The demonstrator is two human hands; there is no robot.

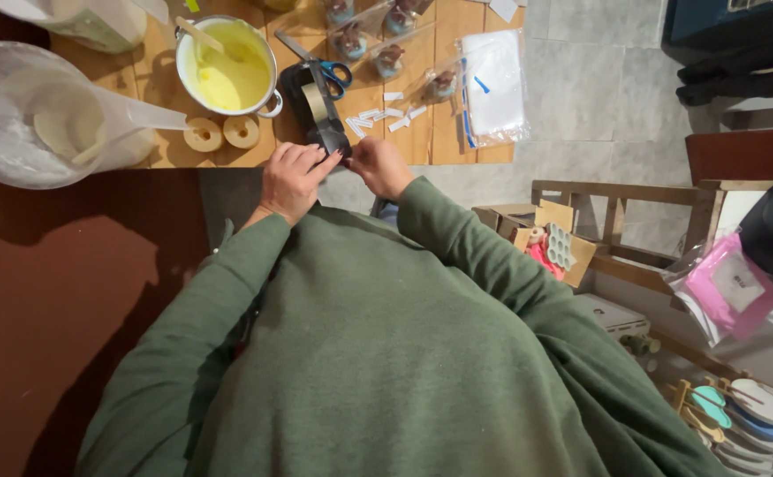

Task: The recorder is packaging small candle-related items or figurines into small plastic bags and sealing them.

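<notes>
Grey tile floor [598, 79], wood shelf [621, 199] maybe.

Clear bags [495, 84], pink packet [729, 291]

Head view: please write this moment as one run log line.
left hand: on tape dispenser | right hand: at its front end | scissors: behind

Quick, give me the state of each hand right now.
Left hand: fingers curled, touching the black tape dispenser.
Right hand: closed at the dispenser's near end; what it pinches cannot be told.
</notes>
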